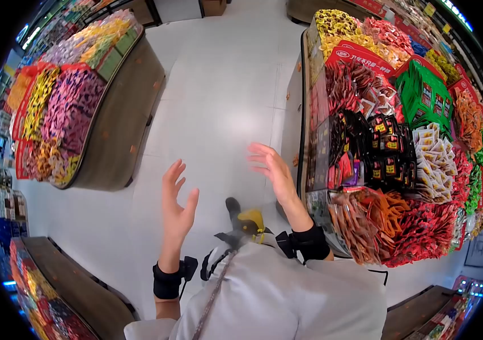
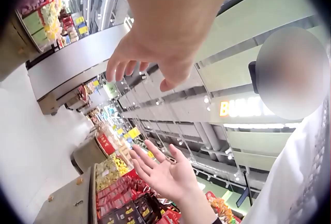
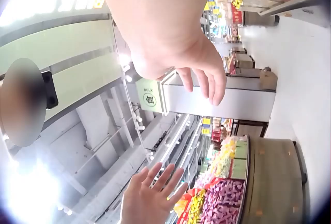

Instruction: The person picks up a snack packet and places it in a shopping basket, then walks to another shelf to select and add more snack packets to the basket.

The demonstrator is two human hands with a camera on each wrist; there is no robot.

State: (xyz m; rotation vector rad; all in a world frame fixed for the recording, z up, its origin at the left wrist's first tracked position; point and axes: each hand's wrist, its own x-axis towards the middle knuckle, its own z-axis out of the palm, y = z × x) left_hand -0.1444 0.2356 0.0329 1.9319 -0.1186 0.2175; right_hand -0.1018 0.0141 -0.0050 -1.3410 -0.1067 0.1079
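Observation:
Both hands are held up in front of the body over the aisle floor, apart from each other and with nothing in them. In the head view the left hand (image 1: 178,198) has its fingers raised and its thumb spread away. My right hand (image 1: 272,170) points forward and to the left, its fingers loosely straight. The left wrist view shows the right hand (image 2: 168,175) palm up with spread fingers. From the right wrist view, the left hand (image 3: 150,198) likewise shows fanned fingers. Nearest to the right hand is a bin of black snack packets (image 1: 389,150).
A display stand (image 1: 114,124) heaped with wrapped sweets is on the left. Along the right runs another stand with red packets (image 1: 428,226), white packets (image 1: 434,161) and a green pack (image 1: 423,93). Pale floor (image 1: 213,73) stretches between them. More stands (image 1: 63,277) flank the body.

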